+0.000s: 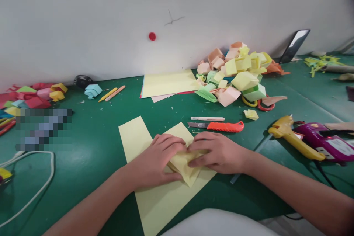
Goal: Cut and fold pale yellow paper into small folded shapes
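A folded piece of pale yellow paper lies between my two hands, creased into a pointed shape with its tip towards me. My left hand grips it from the left, thumb along the lower edge and fingers curled over the top. From the other side my right hand pinches its upper right part, and the fingertips of both hands nearly meet. Part of the folds is hidden under the fingers. Beneath lie flat pale yellow sheets, one sticking out to the upper left.
Beyond my hands are a red-orange utility knife with its blade out and a white pen. A heap of folded paper pieces stands back right. A yellow glue gun lies right, a white cable left. Paper sheets lie by the wall.
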Demonstrator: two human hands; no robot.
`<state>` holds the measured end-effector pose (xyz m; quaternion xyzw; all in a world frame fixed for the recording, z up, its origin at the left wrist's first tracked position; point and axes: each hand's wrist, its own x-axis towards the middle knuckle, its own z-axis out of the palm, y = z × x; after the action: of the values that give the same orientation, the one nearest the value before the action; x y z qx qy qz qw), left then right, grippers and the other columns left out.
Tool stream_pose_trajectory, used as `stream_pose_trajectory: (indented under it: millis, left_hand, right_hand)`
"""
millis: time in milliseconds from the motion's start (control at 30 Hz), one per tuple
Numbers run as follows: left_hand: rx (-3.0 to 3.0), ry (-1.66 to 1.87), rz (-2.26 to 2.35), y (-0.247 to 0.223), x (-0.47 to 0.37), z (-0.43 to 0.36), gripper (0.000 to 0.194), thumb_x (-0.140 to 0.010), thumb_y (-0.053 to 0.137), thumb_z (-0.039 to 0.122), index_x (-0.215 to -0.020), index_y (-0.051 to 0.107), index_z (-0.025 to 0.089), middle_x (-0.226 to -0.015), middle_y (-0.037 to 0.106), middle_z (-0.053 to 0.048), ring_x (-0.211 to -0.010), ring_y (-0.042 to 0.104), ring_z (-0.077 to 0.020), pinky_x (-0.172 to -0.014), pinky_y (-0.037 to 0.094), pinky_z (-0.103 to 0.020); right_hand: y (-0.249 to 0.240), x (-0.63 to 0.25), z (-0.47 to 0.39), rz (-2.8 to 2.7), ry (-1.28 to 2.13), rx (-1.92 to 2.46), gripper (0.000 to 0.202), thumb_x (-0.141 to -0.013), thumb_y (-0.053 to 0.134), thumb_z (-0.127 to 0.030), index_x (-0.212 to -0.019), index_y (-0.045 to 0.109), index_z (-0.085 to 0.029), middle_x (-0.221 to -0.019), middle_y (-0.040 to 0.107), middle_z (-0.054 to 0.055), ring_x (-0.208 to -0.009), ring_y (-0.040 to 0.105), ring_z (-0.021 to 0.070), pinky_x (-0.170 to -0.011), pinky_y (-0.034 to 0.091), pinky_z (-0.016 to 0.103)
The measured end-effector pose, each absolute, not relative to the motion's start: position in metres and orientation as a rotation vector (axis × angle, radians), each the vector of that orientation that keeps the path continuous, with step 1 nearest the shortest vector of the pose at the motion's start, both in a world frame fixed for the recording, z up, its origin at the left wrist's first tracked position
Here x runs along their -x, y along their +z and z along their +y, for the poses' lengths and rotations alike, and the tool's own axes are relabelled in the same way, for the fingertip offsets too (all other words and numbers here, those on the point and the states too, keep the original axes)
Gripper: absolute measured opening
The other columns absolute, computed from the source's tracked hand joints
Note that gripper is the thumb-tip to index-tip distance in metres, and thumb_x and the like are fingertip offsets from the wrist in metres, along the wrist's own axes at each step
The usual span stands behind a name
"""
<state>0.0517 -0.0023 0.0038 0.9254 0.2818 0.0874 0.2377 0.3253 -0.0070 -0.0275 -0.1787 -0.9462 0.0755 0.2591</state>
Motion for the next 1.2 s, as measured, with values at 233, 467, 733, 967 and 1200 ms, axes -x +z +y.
stream_pose_trajectory:
  millis: [233,467,733,967,1200]
  left_hand:
    - [-2.697,0.283,0.730,-0.004,-0.048,0.006,0.037,-0.096,0.063,0.046,-0.126,0.059,0.025,-0.132,0.062,-0.006,-0.123,0.053,-0.0255,-0.103,0.037,-0.041]
    - [-2.825,0.431,0.679,-0.010,-0.047,0.008,0.020,-0.101,0.056,0.029,-0.118,0.065,0.026,-0.131,0.063,-0.006,-0.123,0.056,-0.0243,-0.102,0.041,-0.041]
    - [-2.792,0.489,0.599,-0.017,-0.048,0.010,0.020,-0.102,0.052,0.023,-0.119,0.064,0.021,-0.122,0.069,-0.008,-0.116,0.061,-0.0219,-0.099,0.046,-0.040]
    - [-2.806,0.481,0.654,-0.016,-0.049,0.011,0.018,-0.101,0.055,0.025,-0.111,0.069,0.023,-0.124,0.067,-0.008,-0.117,0.059,-0.0240,-0.099,0.045,-0.041]
    - [-2.784,0.435,0.648,-0.015,-0.048,0.009,0.021,-0.101,0.053,0.023,-0.115,0.068,0.025,-0.127,0.065,-0.009,-0.118,0.058,-0.0242,-0.099,0.045,-0.042]
  right_hand:
    - [-0.026,-0.329,-0.004,-2.592,0.256,0.500,0.027,-0.096,0.059,-0.017,-0.111,0.077,-0.030,-0.127,0.068,0.006,-0.115,0.056,0.0217,-0.097,0.052,0.041]
    - [-0.026,-0.331,-0.002,-2.586,0.290,0.496,0.026,-0.099,0.057,-0.019,-0.113,0.076,-0.028,-0.130,0.069,0.004,-0.114,0.056,0.0212,-0.097,0.053,0.039]
    - [-0.028,-0.331,-0.005,-2.606,0.297,0.519,0.029,-0.100,0.051,-0.014,-0.120,0.071,-0.021,-0.127,0.072,0.006,-0.116,0.059,0.0209,-0.101,0.052,0.041]
    - [-0.027,-0.334,-0.006,-2.635,0.341,0.524,0.029,-0.098,0.053,-0.013,-0.115,0.074,-0.021,-0.127,0.072,0.006,-0.116,0.060,0.0219,-0.101,0.052,0.044]
    - [-0.024,-0.335,-0.008,-2.669,0.413,0.561,0.031,-0.097,0.053,-0.013,-0.116,0.074,-0.024,-0.132,0.070,0.004,-0.119,0.058,0.0242,-0.104,0.049,0.048]
